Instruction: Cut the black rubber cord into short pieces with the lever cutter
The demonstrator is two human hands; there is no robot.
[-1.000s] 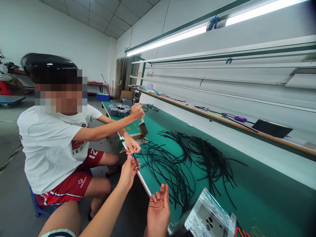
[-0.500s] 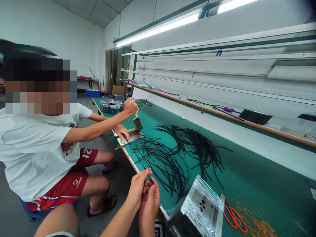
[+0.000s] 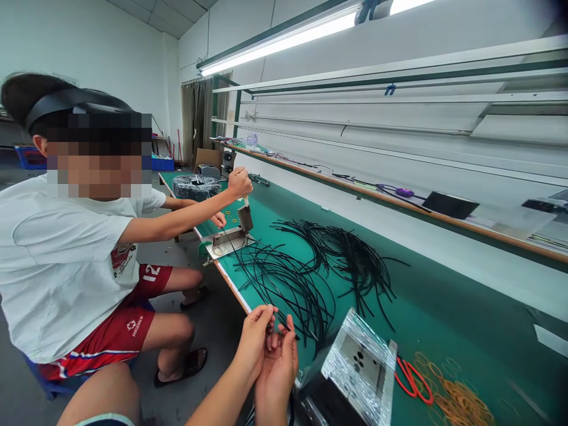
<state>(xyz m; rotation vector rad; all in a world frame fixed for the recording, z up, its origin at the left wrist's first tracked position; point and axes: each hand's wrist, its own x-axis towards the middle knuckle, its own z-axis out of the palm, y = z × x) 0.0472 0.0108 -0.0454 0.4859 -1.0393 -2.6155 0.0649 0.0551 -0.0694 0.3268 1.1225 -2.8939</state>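
Across the green-topped desk [image 3: 444, 319], loose black tubing [image 3: 288, 284] lies just beside a foil-wrapped metal plate [image 3: 359, 367] and orange rubber bands [image 3: 461, 402]. Near the desk's edge, the left hand [image 3: 254, 343] and right hand [image 3: 278, 370], both grips closed, pinch one black tube [image 3: 287, 330] between their fingers [image 3: 268, 312].

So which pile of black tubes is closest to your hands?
The heap of black tubing beside the table's edge; the other heap lies farther away.

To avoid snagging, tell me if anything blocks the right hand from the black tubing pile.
Nothing visible: the black tubing pile lies just ahead of the right hand; the foil-wrapped box sits off to its right.
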